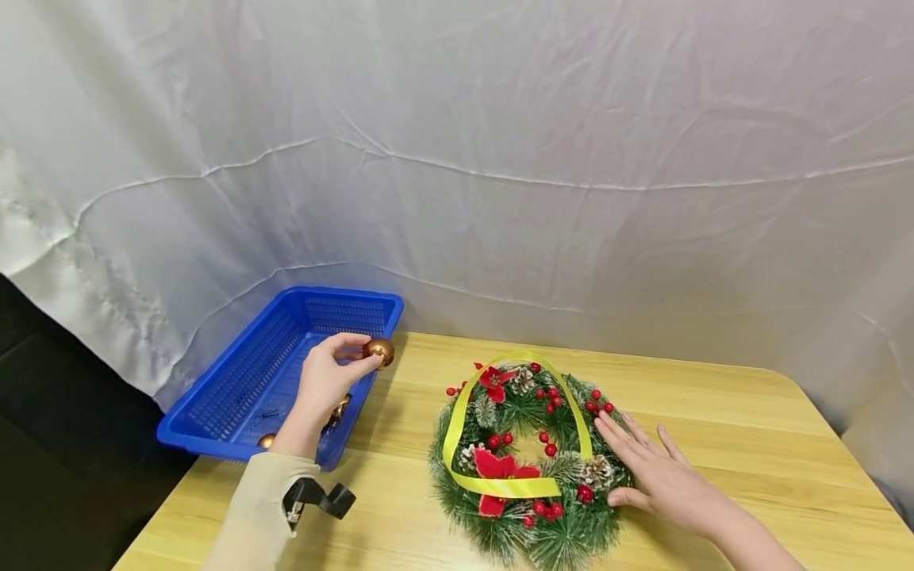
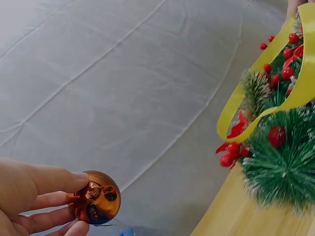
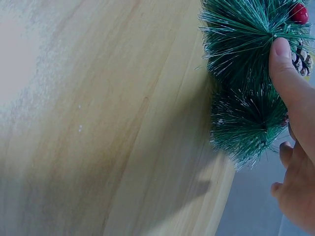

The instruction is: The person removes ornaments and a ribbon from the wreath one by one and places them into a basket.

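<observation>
My left hand [image 1: 326, 376] pinches a shiny copper-coloured bauble [image 1: 379, 351] between thumb and fingers, over the right rim of a blue plastic basket [image 1: 236, 373]. The left wrist view shows the same bauble [image 2: 101, 199] at the fingertips. A green Christmas wreath [image 1: 564, 539] lies on the table, dressed with red berries, red flowers and pine cones. Across its top loops a yellow ribbon [image 1: 457, 428]. With fingers spread, my right hand [image 1: 660, 480] rests on the wreath's right side; in the right wrist view its thumb [image 3: 285, 64] touches the green needles.
Inside the basket, another copper bauble [image 1: 266, 441] and a shiny brown piece [image 1: 337, 414] are partly hidden by the left arm. The wooden table [image 1: 750, 444] runs back to a grey-white cloth [image 1: 535, 238]. A black wrist mount [image 1: 317, 500] sticks out from the left sleeve.
</observation>
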Demonstrator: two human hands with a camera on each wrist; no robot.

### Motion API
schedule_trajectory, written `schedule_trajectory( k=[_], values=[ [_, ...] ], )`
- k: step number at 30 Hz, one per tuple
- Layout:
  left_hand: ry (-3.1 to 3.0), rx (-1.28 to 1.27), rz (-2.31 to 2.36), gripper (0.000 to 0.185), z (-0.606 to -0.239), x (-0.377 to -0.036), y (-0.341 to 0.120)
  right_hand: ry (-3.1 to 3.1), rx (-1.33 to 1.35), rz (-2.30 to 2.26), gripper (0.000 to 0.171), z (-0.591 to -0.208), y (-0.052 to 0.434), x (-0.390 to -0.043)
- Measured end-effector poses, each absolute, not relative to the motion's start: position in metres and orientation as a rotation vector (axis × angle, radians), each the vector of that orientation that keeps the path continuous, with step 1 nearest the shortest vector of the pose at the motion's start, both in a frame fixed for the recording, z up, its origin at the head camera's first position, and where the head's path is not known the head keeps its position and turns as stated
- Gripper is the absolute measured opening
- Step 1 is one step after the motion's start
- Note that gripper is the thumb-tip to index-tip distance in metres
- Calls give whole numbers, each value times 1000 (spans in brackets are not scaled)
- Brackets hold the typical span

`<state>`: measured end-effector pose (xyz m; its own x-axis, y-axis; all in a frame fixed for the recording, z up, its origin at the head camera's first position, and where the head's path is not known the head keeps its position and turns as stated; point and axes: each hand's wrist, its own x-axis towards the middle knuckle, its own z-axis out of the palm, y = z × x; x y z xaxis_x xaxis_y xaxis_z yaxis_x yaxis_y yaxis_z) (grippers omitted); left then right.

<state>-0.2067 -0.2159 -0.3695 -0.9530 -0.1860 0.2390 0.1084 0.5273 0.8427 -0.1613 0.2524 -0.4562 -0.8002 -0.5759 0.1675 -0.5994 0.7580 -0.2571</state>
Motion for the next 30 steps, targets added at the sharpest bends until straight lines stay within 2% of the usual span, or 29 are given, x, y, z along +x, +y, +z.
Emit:
schedule_trajectory(
  k=[30],
  values=[
    [-2426,332,-1319,52,-369,-185,-305,-2857,964,444,93,-455,252,-162]
  ],
)
